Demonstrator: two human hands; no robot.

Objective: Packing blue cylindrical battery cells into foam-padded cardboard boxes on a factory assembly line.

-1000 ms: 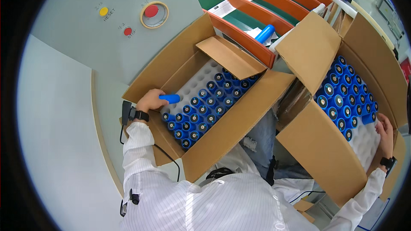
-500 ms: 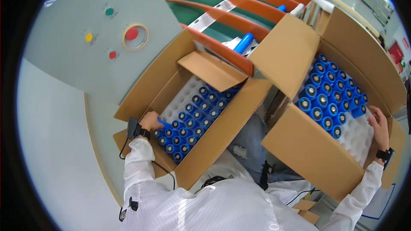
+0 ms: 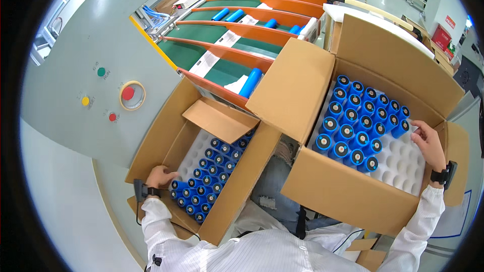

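Observation:
My left hand (image 3: 160, 176) is in the left cardboard box (image 3: 241, 186), its fingers stretched over the white foam tray (image 3: 194, 150) beside the nearest-left blue cylindrical battery cells (image 3: 200, 190). I see nothing held in it. In the right cardboard box (image 3: 348, 191), my right hand (image 3: 428, 143) has thumb and fingers apart, close beside a slightly leaning blue battery cell (image 3: 401, 129) at the end of a row. Whether the fingertips touch that cell I cannot tell. Several more battery cells (image 3: 361, 138) stand upright in the right foam tray (image 3: 403, 163), whose near-right pockets are bare.
Beyond the boxes runs a green conveyor (image 3: 196, 53) with orange dividers and several loose blue cells (image 3: 250, 81). A grey panel (image 3: 65, 136) with buttons and a tape roll (image 3: 141, 102) stands at left. Raised box flaps (image 3: 292, 88) lie between the trays.
The view has shifted, so the scene sits differently. A blue cell was at my left fingers; now they show none. My right fingers have come closer to the leaning cell.

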